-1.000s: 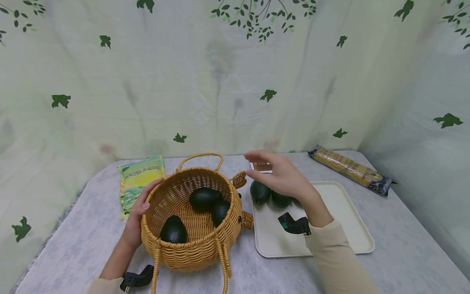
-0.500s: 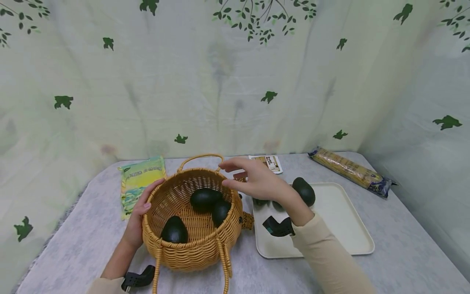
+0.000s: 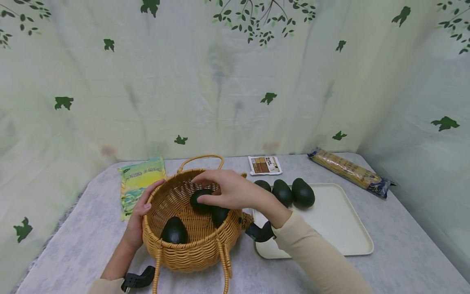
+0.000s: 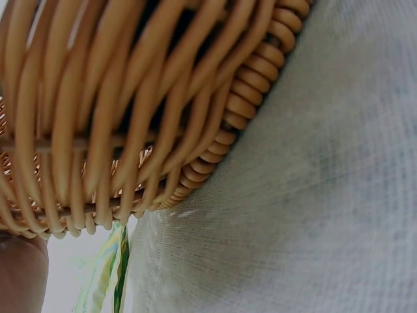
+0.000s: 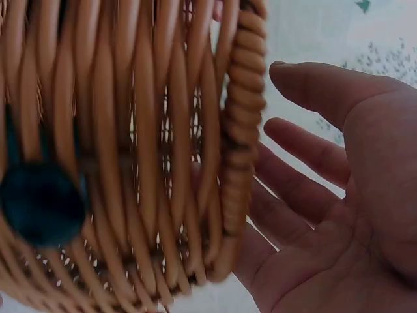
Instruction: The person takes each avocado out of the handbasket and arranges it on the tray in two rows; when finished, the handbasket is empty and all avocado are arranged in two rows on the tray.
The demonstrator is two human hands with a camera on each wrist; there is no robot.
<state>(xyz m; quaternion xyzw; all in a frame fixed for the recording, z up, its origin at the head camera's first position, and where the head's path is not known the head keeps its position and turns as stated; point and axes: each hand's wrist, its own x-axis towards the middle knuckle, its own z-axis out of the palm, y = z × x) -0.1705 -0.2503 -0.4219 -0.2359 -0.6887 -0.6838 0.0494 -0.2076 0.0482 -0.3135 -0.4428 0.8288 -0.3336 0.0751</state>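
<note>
A wicker basket [image 3: 191, 259] with an upright handle holds three dark green avocados. One avocado [image 3: 174, 230] lies at the front left inside; a second avocado [image 3: 200, 204] and a third avocado [image 3: 219, 216] lie farther back, partly covered by my right hand [image 3: 229, 190]. This hand reaches over the basket's right rim, its fingers loosely extended and holding nothing; the right wrist view shows its spread fingers beside the wicker. My left hand [image 3: 141, 212] rests along the outside of the left rim, fingers extended, touching the basket; the left wrist view shows mostly wicker.
A cream tray [image 3: 334, 228] right of the basket carries three avocados [image 3: 302, 193] along its back left edge. Behind it lie a small white-and-brown packet [image 3: 265, 165] and a long noodle-like package [image 3: 349, 171]. A yellow-green bag [image 3: 142, 179] lies behind my left hand.
My right hand has moved left from above the tray to over the basket's inside, uncovering the small packet and the tray's avocados. My left hand and the basket have stayed put.
</note>
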